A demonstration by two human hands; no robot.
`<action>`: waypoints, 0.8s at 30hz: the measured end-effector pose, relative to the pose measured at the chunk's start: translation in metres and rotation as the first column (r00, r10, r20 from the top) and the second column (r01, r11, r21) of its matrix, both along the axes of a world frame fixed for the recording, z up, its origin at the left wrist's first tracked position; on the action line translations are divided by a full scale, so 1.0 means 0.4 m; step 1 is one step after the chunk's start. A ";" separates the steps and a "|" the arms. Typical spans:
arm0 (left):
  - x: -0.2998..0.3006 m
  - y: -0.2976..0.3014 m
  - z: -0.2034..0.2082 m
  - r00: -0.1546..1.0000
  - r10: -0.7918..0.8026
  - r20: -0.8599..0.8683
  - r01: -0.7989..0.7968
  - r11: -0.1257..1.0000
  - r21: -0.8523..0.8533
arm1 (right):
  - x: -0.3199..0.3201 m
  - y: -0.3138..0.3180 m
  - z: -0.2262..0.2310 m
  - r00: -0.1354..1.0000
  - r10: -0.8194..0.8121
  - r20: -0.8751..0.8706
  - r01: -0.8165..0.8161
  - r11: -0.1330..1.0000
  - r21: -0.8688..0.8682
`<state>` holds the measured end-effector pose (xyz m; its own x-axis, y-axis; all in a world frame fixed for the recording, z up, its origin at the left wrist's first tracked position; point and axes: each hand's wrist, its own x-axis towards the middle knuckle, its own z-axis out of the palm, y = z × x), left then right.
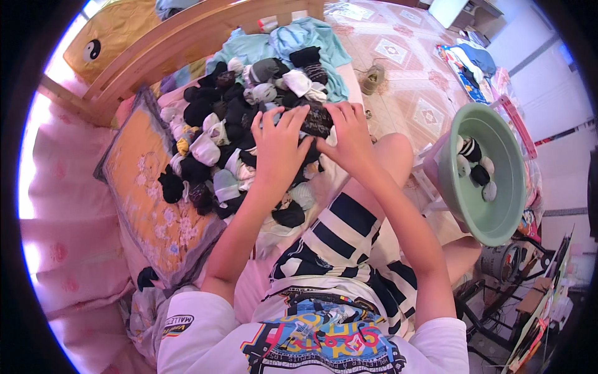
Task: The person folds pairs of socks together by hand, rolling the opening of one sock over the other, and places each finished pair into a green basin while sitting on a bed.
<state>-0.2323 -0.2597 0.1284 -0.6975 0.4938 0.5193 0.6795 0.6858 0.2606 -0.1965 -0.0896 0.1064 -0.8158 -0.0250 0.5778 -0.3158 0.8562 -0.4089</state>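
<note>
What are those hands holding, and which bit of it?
A dark patterned sock, seemingly held at its two opposite sides, between the left hand and right hand.

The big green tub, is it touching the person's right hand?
Apart. The head view shows a bent knee and tiled floor in the gap between the right hand and the green tub.

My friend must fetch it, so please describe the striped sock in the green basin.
At picture right, find the green basin. Inside, just above a plain black sock, lies the striped sock, the only one banded black and white.
</note>
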 end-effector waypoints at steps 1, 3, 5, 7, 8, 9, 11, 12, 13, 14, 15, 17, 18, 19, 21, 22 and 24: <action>0.024 0.011 0.014 1.000 -0.018 -0.005 0.018 1.000 -0.006 | 0.033 0.012 0.026 1.000 -0.003 0.017 0.004 1.000 -0.004; 0.064 0.025 0.042 0.998 -0.066 0.024 0.066 0.998 -0.012 | 0.091 0.026 0.063 0.999 -0.023 0.041 0.024 0.999 -0.025; 0.090 0.041 0.075 0.992 -0.114 0.047 0.115 0.993 -0.011 | 0.135 0.039 0.091 0.998 -0.059 0.033 0.060 0.998 -0.026; 0.111 0.063 0.099 0.986 -0.165 0.030 0.166 0.986 -0.011 | 0.192 0.055 0.138 0.993 -0.113 0.046 0.112 0.994 0.009; 0.122 0.074 0.113 0.982 -0.190 0.022 0.190 0.982 -0.012 | 0.213 0.066 0.151 0.989 -0.139 0.053 0.138 0.990 0.026; 0.132 0.088 0.131 0.976 -0.217 0.015 0.217 0.976 -0.005 | 0.227 0.085 0.145 0.990 -0.134 0.034 0.134 0.991 0.001; 0.154 0.107 0.160 0.956 -0.291 0.034 0.291 0.957 0.012 | 0.274 0.104 0.166 0.987 -0.159 0.040 0.160 0.987 -0.031; 0.164 0.114 0.169 0.944 -0.327 0.044 0.326 0.945 0.020 | 0.301 0.110 0.180 0.985 -0.170 0.043 0.172 0.984 -0.047; 0.173 0.121 0.176 0.931 -0.363 0.036 0.362 0.932 0.030 | 0.327 0.116 0.193 0.982 -0.183 0.045 0.185 0.981 -0.061; 0.184 0.129 0.182 0.922 -0.384 0.053 0.383 0.923 0.037 | 0.354 0.120 0.206 0.980 -0.195 0.046 0.198 0.977 -0.075; 0.195 0.137 0.189 0.912 -0.405 0.070 0.402 0.914 0.044 | 0.378 0.125 0.214 0.977 -0.206 0.048 0.209 0.974 -0.089; 0.209 0.159 0.190 0.890 -0.443 0.107 0.441 0.896 0.040 | 0.422 0.133 0.217 0.966 -0.252 0.062 0.257 0.962 -0.095; 0.215 0.169 0.181 0.868 -0.476 0.143 0.473 0.879 0.051 | 0.443 0.136 0.216 0.959 -0.274 0.069 0.280 0.955 -0.098; 0.218 0.182 0.175 0.845 -0.508 0.168 0.505 0.861 0.064 | 0.461 0.141 0.223 0.955 -0.291 0.061 0.295 0.952 -0.086; 0.229 0.206 0.165 0.793 -0.574 0.206 0.573 0.817 0.073 | 0.501 0.153 0.227 0.946 -0.313 0.087 0.321 0.941 -0.102; 0.238 0.217 0.162 0.768 -0.599 0.227 0.596 0.798 0.089 | 0.519 0.157 0.226 0.941 -0.324 0.099 0.334 0.936 -0.113; 0.257 0.240 0.156 0.714 -0.646 0.269 0.640 0.758 0.122 | 0.552 0.168 0.223 0.933 -0.344 0.102 0.356 0.922 -0.152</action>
